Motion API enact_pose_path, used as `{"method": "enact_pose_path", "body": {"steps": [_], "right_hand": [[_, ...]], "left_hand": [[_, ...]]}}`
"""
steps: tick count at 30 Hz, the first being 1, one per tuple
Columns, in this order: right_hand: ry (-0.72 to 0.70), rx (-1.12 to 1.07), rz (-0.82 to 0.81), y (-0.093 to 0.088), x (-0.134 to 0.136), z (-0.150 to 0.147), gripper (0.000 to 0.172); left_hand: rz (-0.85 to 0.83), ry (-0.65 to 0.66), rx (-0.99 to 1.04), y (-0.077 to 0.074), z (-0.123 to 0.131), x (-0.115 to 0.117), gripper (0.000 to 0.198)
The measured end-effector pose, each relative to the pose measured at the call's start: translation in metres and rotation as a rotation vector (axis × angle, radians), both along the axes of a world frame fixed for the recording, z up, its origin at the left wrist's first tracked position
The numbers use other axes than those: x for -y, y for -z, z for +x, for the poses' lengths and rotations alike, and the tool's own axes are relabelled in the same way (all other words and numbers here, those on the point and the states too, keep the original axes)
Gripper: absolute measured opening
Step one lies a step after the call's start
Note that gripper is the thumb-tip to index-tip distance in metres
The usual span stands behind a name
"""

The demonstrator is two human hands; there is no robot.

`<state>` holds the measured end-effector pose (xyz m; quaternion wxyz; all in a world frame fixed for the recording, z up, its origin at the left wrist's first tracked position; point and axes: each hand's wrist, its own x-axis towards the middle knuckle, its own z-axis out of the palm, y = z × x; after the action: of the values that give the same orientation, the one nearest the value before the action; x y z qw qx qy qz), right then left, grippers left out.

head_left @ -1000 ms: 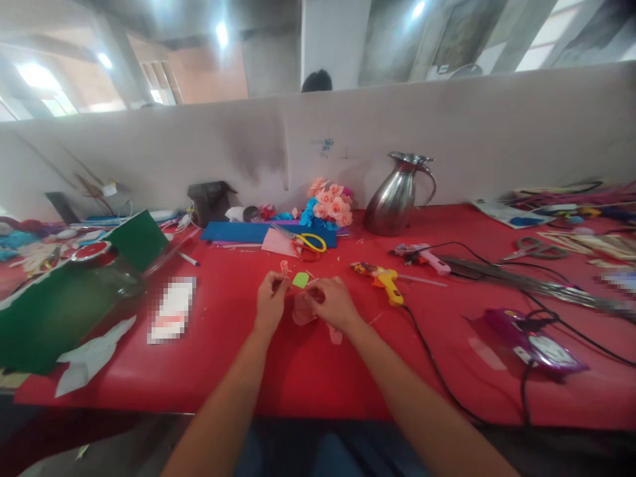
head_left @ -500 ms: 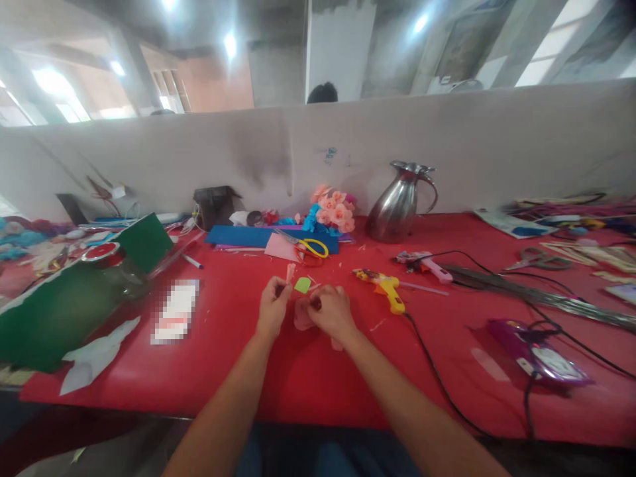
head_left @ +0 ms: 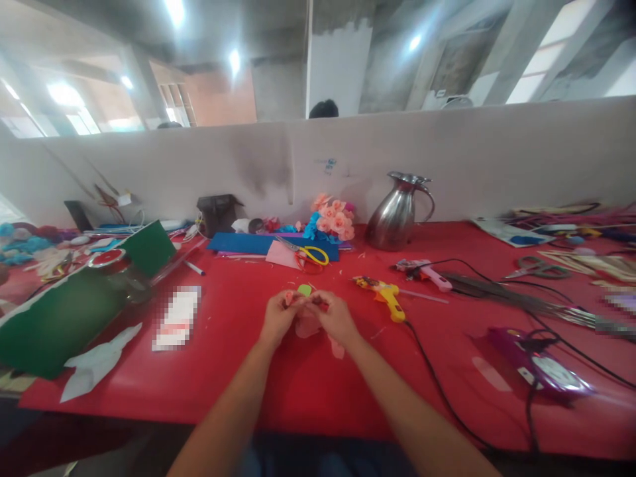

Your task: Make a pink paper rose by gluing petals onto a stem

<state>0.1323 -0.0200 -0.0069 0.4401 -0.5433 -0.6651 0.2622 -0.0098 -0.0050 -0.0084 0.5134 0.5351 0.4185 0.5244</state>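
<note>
My left hand and my right hand meet over the red table, fingers pinched together on small pink paper petals. The petal piece shows between and below the two hands; how it is shaped I cannot make out. A small green paper bit lies just beyond my fingertips. One more pink scrap lies by my right wrist.
A yellow glue gun with its black cord lies right of my hands, a pink glue gun beyond it. Yellow-handled scissors, blue sheets, paper roses and a steel jug stand behind. Green card lies left, a purple device right.
My left hand has come in to the right and now touches my right hand over the pink petals. The small pink roll it held up is no longer seen standing above it.
</note>
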Motion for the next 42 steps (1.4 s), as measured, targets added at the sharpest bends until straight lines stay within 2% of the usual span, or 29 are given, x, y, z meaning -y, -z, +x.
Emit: {"method": "enact_pose_path", "body": {"steps": [3,8,10,15,18,22,24,27,31,35,37,40,42], "right_hand": [[0.027,0.1,-0.058,-0.005,0.001,0.006,0.017],[0.271,0.598,-0.299,-0.017,0.005,0.037,0.022],[0.249,0.656,-0.356,-0.02,0.008,0.045,0.026],[-0.011,0.447,-0.436,-0.025,0.021,0.037,0.04],[-0.105,0.31,-0.484,-0.028,0.026,0.024,0.033],[-0.111,0.415,-0.359,-0.033,0.024,0.019,0.026],[-0.14,0.495,-0.268,-0.033,0.022,0.018,0.026],[-0.2,0.547,-0.213,-0.03,0.022,0.016,0.02],[-0.261,0.531,-0.193,-0.028,0.026,0.012,0.017],[-0.296,0.544,-0.205,-0.03,0.032,0.011,0.023],[-0.311,0.518,-0.208,-0.032,0.032,0.014,0.019],[-0.286,0.427,-0.19,-0.034,0.028,0.018,0.014],[-0.225,0.349,-0.193,-0.034,0.023,0.02,0.018]], "left_hand": [[-0.019,-0.049,0.018,0.0,-0.001,0.0,0.015],[-0.084,-0.179,0.043,-0.001,-0.004,-0.003,0.016],[-0.109,-0.203,0.051,-0.001,-0.004,-0.004,0.017],[-0.123,-0.2,0.062,0.0,-0.005,-0.005,0.017],[-0.117,-0.178,0.065,0.0,-0.005,-0.005,0.017],[-0.119,-0.159,0.063,0.003,-0.005,-0.005,0.016],[-0.115,-0.148,0.059,0.003,-0.005,-0.005,0.016],[-0.106,-0.119,0.062,0.003,-0.004,-0.004,0.017],[-0.116,-0.112,0.059,-0.002,-0.002,-0.001,0.016],[-0.132,-0.139,0.05,-0.005,-0.001,0.0,0.017],[-0.129,-0.132,0.052,-0.004,-0.001,-0.001,0.016],[-0.121,-0.124,0.057,-0.002,-0.001,-0.002,0.016],[-0.114,-0.115,0.065,-0.002,0.0,-0.002,0.015]]}}
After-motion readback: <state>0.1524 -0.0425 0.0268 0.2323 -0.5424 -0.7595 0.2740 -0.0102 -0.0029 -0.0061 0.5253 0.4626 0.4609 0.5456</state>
